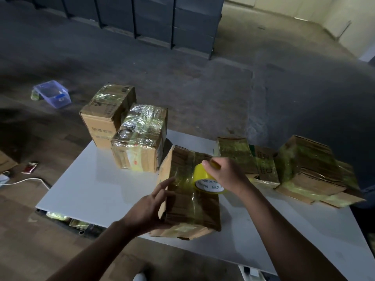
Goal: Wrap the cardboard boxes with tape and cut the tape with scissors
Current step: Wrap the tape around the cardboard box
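Note:
A cardboard box with yellowish tape strips across its top lies on the white table in front of me. My left hand holds the box's near left corner, thumb and fingers spread along its left side. My right hand grips a yellow tape roll that sits on the box's top right part. No scissors are in view.
Two taped boxes stand at the table's back left. Several flattened, taped boxes lie on the right side. A clear plastic tub sits on the floor far left. A white cable lies on the floor left.

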Available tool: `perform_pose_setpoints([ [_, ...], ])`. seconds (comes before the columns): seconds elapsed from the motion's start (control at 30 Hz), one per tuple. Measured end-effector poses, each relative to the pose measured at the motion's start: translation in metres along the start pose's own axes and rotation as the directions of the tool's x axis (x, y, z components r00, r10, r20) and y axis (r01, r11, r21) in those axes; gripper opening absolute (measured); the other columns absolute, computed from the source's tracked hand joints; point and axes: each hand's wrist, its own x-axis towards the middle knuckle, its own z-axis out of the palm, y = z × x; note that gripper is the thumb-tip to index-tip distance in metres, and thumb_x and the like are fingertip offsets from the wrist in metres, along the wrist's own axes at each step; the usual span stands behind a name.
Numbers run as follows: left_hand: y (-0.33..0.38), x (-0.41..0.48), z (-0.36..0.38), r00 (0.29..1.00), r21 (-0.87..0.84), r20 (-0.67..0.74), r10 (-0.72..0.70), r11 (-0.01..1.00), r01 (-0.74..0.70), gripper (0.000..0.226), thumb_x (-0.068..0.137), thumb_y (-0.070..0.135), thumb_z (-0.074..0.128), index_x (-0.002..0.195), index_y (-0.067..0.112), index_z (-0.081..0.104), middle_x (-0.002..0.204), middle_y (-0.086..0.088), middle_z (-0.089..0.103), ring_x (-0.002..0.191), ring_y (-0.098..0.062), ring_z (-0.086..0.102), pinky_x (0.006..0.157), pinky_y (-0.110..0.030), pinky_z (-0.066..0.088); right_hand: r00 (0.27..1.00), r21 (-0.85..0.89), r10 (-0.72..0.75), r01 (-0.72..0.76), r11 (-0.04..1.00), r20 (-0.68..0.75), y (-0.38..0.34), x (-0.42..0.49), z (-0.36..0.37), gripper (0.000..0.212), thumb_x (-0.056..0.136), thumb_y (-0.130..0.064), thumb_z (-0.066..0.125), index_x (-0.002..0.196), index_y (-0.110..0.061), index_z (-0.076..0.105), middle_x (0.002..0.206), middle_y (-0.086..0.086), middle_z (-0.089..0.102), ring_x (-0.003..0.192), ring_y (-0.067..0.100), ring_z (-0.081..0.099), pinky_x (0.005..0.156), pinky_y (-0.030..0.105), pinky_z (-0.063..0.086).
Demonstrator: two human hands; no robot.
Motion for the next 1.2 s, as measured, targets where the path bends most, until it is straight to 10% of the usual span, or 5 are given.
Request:
perform_pose_setpoints([
  [0.17,0.003,-0.007,0.007,0.997,-0.088,0.034,-0.066,0.994,0.069,0.071,0.069,0.05,0.079,0.121,0.028,0.038,0.156,0.002,0.019,0.116,-0.02,0.06,0.084,-0.032,0.057,1.0,-0.068,-0.021,0.021,0.997,-0.002,-0.005,0.001,-0.001,0.047,0.093,-0.047,0.048,0.059,-0.015,0.047,0.052,-0.002,0.039,0.049,0.014,0.038,0.05,0.029,0.028],
  [0.3,-0.005,0.0,-0.022,0.985,0.008,0.135,-0.107,0.994,0.107,0.08,0.073,0.079,0.055,0.135,0.03,0.041,0.154,0.018,0.019,0.144,-0.007,0.019,0.114,-0.032,0.03,1.0,-0.174,-0.027,0.026,0.984,-0.004,-0.013,0.002,0.006,0.048,0.094,-0.049,0.045,0.067,-0.01,0.055,0.052,-0.002,0.041,0.046,0.012,0.037,0.046,0.025,0.025],
  [0.53,0.025,0.04,0.019,0.943,0.331,0.081,-0.322,0.901,0.279,0.088,0.092,0.066,0.028,0.152,0.014,-0.012,0.154,-0.003,-0.022,0.144,-0.017,-0.021,0.119,-0.034,-0.007,0.999,-0.091,-0.041,0.044,0.995,0.033,-0.024,0.011,0.014,0.042,0.09,-0.05,0.051,0.067,-0.016,0.055,0.056,-0.004,0.047,0.051,0.012,0.046,0.049,0.026,0.033],
  [0.77,0.013,0.036,0.024,0.919,0.416,0.138,-0.37,0.864,0.285,0.09,0.09,0.069,0.02,0.152,0.011,-0.009,0.16,-0.007,-0.014,0.146,-0.018,-0.017,0.121,-0.043,0.0,0.996,0.359,0.086,-0.083,0.93,0.006,0.002,-0.005,0.023,0.048,0.079,-0.057,0.054,0.071,-0.011,0.064,0.057,-0.004,0.055,0.054,0.006,0.051,0.054,0.026,0.038],
  [1.2,0.012,0.04,0.02,0.9,0.523,0.144,-0.411,0.804,0.284,0.089,0.09,0.071,0.012,0.153,0.01,-0.002,0.161,-0.007,-0.007,0.147,-0.019,-0.013,0.118,-0.052,-0.004,0.999,-0.129,0.019,-0.022,0.991,-0.03,0.0,0.001,-0.011,0.05,0.092,-0.042,0.053,0.053,-0.018,0.035,0.049,0.0,0.032,0.047,0.017,0.035,0.051,0.029,0.025],
])
